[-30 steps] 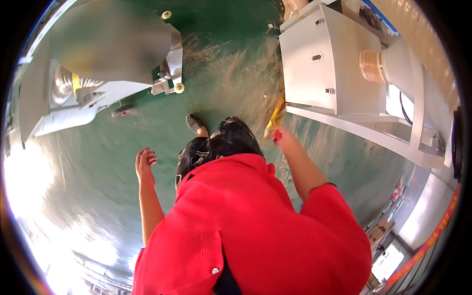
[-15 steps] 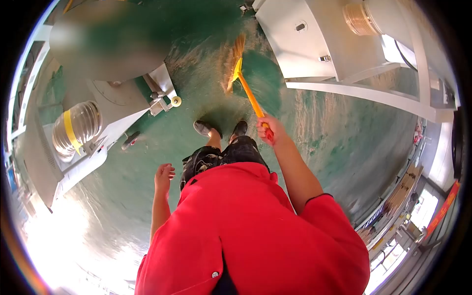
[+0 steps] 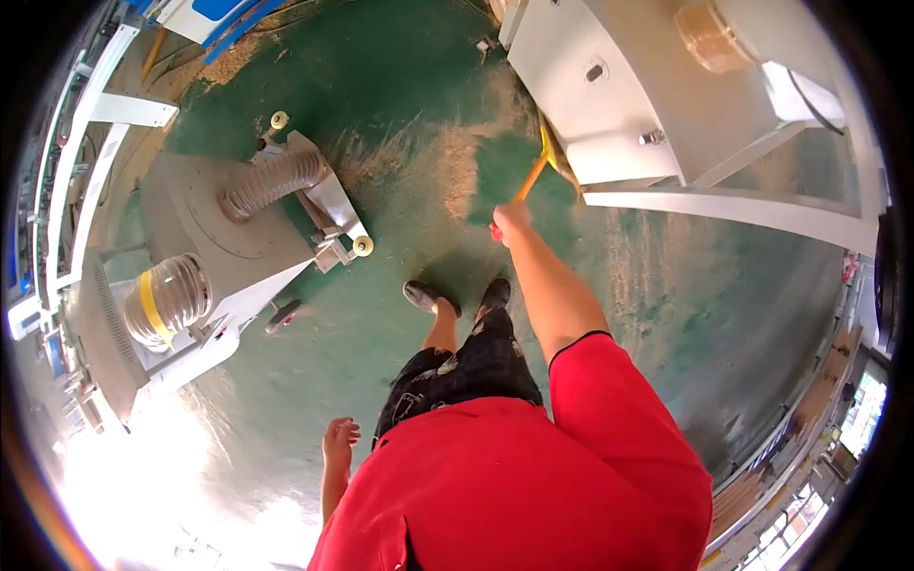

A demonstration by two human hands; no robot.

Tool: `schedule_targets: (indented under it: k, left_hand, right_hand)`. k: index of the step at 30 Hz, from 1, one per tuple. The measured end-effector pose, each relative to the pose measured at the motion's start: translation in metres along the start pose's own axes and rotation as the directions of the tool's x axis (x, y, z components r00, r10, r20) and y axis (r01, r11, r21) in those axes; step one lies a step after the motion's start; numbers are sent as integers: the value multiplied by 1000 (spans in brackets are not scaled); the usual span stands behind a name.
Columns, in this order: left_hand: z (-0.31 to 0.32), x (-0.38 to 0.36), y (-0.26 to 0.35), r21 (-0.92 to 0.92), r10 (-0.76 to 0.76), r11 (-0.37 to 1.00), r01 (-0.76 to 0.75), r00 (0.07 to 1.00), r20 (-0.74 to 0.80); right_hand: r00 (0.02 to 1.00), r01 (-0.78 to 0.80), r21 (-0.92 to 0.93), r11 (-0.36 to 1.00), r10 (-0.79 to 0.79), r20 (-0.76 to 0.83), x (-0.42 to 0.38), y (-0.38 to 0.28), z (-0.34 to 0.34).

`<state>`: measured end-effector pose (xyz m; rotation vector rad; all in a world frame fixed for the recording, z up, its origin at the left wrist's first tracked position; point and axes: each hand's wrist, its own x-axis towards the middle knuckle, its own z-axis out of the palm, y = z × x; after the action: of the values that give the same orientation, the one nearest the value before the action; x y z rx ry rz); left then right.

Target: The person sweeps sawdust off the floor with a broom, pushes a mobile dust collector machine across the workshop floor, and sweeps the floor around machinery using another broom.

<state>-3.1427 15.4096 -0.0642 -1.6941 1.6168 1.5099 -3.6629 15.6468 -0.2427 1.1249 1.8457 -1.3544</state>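
My right hand [image 3: 514, 224] is closed round the end of a broom's orange handle; a bit of its red grip shows beneath the fingers. The broom [image 3: 533, 178] reaches forward and to the right. Its yellow head lies at the lower edge of the white machine cabinet [image 3: 590, 105], and its bristles are partly hidden there. Low at my left side hangs my left hand [image 3: 340, 443], holding nothing, with its fingers loosely bent and a little apart. Pale dust [image 3: 459, 171] lies in streaks on the green floor [image 3: 381, 324], left of the broom.
To the left stands a grey machine on wheels [image 3: 228, 209] with ribbed clear hoses. A white frame beam [image 3: 724, 209] runs low along the right. Blue and white equipment [image 3: 224, 24] is at the far upper left. Long boards [image 3: 800, 409] lie at the right edge.
The broom has swung right, from the dusty floor ahead to the cabinet's edge, with my right hand still on it. My left hand stays low. The view has shifted, showing more of the left machine.
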Motion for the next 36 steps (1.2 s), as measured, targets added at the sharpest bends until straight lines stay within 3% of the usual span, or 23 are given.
schedule_targets:
  k: [3, 6, 9, 13, 15, 18, 20, 22, 24, 25, 26, 28, 29, 30, 32, 33, 34, 35, 36]
  left_hand:
    - [0, -13, -23, -42, -63, 997, 63, 998, 9]
    - [3, 5, -50, -2, -83, 997, 83, 994, 72]
    - [21, 7, -6, 83, -11, 997, 3, 995, 99]
    - [38, -9, 39, 14, 101, 995, -102, 995, 20]
    - [39, -15, 33, 48, 117, 992, -115, 991, -56]
    - [43, -44, 25, 182, 138, 976, -122, 987, -76]
    - [46, -67, 16, 260, 65, 965, -38, 993, -95]
    - [32, -66, -40, 252, 7, 968, 11, 998, -70]
    - [11, -49, -113, 360, 12, 933, -1, 1000, -28]
    - [-1, -38, -149, 410, 9, 912, -4, 1000, -9]
    - [-10, -15, -183, 539, 79, 836, -106, 994, 75]
    - [-23, 14, -229, 735, 174, 605, -308, 951, 256]
    - [-18, 8, -215, 707, 120, 681, -194, 981, 154]
    - [4, -9, -151, 666, 52, 742, -75, 997, 54]
    - [18, 11, -110, 700, 233, 663, -266, 962, 145]
    - [17, 38, -108, 692, 429, 529, -490, 859, 281]
    - [17, 65, -105, 664, 596, 338, -667, 698, 397]
    - [38, 49, -57, 542, 441, 616, -571, 821, 364]
    - [59, 33, -9, 365, 260, 855, -369, 913, 313]
  right_hand:
    - [997, 26, 28, 999, -28, 67, -28, 15, -19]
    - [909, 23, 216, 976, -111, 402, -41, 38, -82]
    - [952, 76, 171, 982, -123, 281, -72, 17, -99]
    - [991, 91, -23, 996, -88, 100, -17, -30, -69]
    - [995, 79, -95, 992, -72, 73, 18, -68, -42]
    - [974, 217, -246, 945, -226, -6, 78, -51, 34]
    - [982, 141, -258, 956, -101, 160, 45, -42, 32]
    - [957, 102, -254, 962, -25, 289, 33, -13, 14]
    - [958, 155, -263, 952, -81, 274, -23, -6, -35]
    - [957, 180, -177, 968, -131, 258, -22, 15, -48]
    - [954, 204, -90, 975, -177, 240, -20, 36, -67]
    - [890, 42, 118, 992, -91, 448, -43, 58, -128]
    - [834, -61, 214, 975, -68, 547, -58, 70, -151]
    - [851, -19, 179, 984, -78, 519, -88, 79, -173]
    - [886, 59, 116, 991, -106, 452, -142, 97, -215]
    - [912, 86, 147, 985, -137, 385, -144, 137, -229]
    - [927, 57, 152, 987, -109, 359, -163, 156, -254]
    - [940, 22, 157, 987, -74, 334, -187, 166, -282]
    - [949, -2, 171, 985, -52, 310, -209, 173, -308]
